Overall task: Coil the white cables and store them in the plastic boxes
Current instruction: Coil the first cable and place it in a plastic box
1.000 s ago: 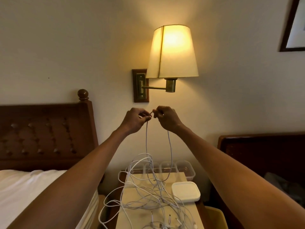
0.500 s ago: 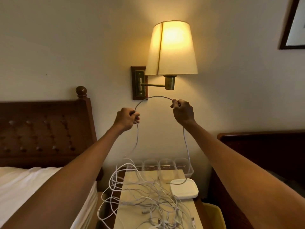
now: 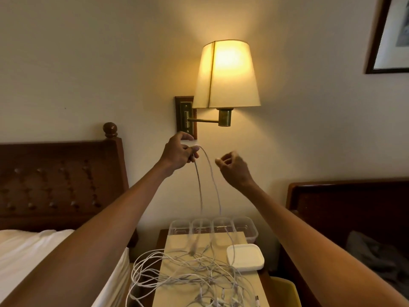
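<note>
Dim bedroom, cream wall, a lit wall lamp [image 3: 228,74] above a narrow nightstand [image 3: 174,241] set between two dark wooden headboards [image 3: 55,178].

Pinched between thumb and fingers of the left hand [image 3: 177,151]: one white cable [image 3: 199,191], raised high in front of the wall, two strands hanging from the pinch down toward the nightstand. Near it but not touching, the right hand [image 3: 234,167]: fingers curled in, thumb close to forefinger, nothing visible between them, though smeared by motion.

Half a second back: hands well apart, an arc of cable stretched between them, a grip at each end of it. Now: arc folded, the right-hand end handed over to the left, right grip let go. Judged from that: first loop of a coil just gathered, right hand free for the next length.

Further down, both strands lost in blur just above the pile of cables [image 3: 188,273], a loose tangle sprawled over the tan top and spilling off its left edge toward the bed [image 3: 44,251]. Just right of the tangle, a flat white lid-like piece [image 3: 245,257]. At the back edge, against the wall, a row of clear plastic boxes [image 3: 244,226], no coil visible in any. Storage not yet begun. Likely snag: held cable probably threaded through the heap, hence drag or knots on further pulls.
</note>
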The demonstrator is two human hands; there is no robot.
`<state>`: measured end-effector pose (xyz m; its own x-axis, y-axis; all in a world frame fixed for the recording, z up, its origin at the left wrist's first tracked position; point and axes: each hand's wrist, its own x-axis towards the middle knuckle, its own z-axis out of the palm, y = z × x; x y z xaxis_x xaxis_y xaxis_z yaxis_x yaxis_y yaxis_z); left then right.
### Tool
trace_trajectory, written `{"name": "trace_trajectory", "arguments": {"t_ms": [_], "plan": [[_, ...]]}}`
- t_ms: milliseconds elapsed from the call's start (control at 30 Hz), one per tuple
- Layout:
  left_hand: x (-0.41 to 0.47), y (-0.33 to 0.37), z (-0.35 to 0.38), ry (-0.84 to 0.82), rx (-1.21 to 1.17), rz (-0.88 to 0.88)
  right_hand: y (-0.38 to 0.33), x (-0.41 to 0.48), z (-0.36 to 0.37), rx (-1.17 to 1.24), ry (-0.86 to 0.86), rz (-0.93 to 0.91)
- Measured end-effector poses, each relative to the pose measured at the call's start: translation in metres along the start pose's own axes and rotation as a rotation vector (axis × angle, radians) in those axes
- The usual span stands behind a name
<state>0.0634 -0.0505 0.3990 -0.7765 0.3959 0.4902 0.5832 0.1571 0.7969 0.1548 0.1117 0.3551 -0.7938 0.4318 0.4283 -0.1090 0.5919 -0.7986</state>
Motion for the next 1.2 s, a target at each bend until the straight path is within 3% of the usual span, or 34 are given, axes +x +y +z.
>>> {"name": "trace_trajectory", "arguments": {"t_ms": [100, 167, 267, 500, 700, 900, 1033, 1100, 1200], "plan": [[-0.001, 0.008, 0.006, -0.025, -0.056, -0.024, -0.008, -0.014, 0.000, 0.151, -0.585, 0.207], [0.000, 0.012, 0.007, -0.023, -0.044, -0.009, -0.005, -0.018, 0.000, 0.235, -0.763, 0.245], [0.000, 0.010, 0.001, -0.024, 0.028, 0.018, -0.004, -0.021, -0.006, 0.335, -0.719, 0.220], [-0.015, -0.006, -0.009, -0.249, 0.668, 0.118, -0.022, -0.015, -0.039, 0.132, -0.521, 0.069], [-0.024, 0.008, 0.002, -0.077, 0.763, 0.371, -0.035, -0.016, -0.044, 0.233, -0.484, 0.080], [-0.016, -0.002, -0.018, 0.117, 0.693, 0.230, -0.033, -0.021, -0.056, 0.216, -0.489, 0.121], [-0.020, -0.007, -0.021, 0.110, 0.619, 0.120, -0.040, -0.024, -0.063, 0.621, -0.642, 0.271], [-0.025, -0.006, -0.014, 0.080, 0.538, 0.091, -0.047, -0.026, -0.062, 0.825, -0.639, 0.291], [-0.038, -0.001, -0.002, -0.189, 0.358, -0.029, -0.056, -0.022, -0.059, 1.134, -0.476, 0.313]]}}
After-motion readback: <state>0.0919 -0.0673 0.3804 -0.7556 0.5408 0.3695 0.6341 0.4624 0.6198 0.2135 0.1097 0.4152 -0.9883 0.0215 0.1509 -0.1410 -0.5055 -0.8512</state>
